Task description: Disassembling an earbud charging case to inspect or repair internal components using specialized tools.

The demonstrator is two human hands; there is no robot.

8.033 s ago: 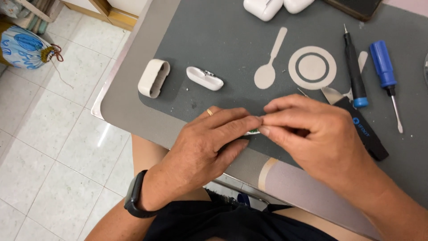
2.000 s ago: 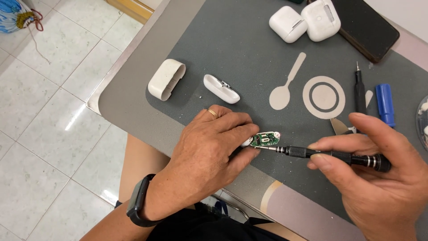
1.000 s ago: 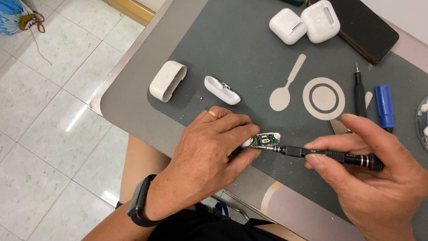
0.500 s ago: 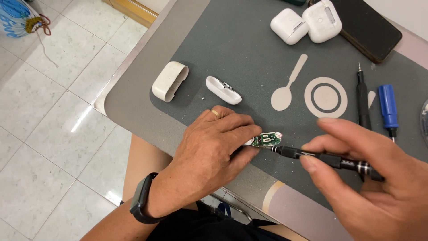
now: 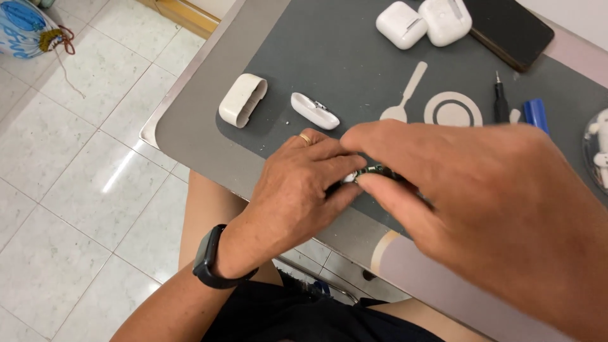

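While the small green circuit board point(image 5: 373, 171) sits pinched at the near edge of the grey work mat point(image 5: 329, 57), both hands crowd it: left hand point(image 5: 297, 190) comes in from 8 o'clock, fingers closed on the board's left end, ring on one finger, black wrist band point(image 5: 212, 256) behind. Board's long axis looks roughly 9-to-3, but most of it is hidden. Up at 11 o'clock from the grip: hollow white case shell point(image 5: 242, 99) on its side, open mouth facing the camera, nothing visible inside; just beside it, at its 3 o'clock, a white inner case insert point(image 5: 314, 111), lying apart from the shell. At 12 o'clock, two closed white earbud cases point(image 5: 423, 21) touching each other, contents not visible, next to a dark phone point(image 5: 510, 28). Right hand point(image 5: 481, 196) covers the board from 3 o'clock, fingertips meeting the left's over it; it's the nearer hand, blurred, and I can't tell what it clamps. Beyond it at 1 o'clock: black screwdriver point(image 5: 501, 101), blue-handled tool point(image 5: 538, 114).
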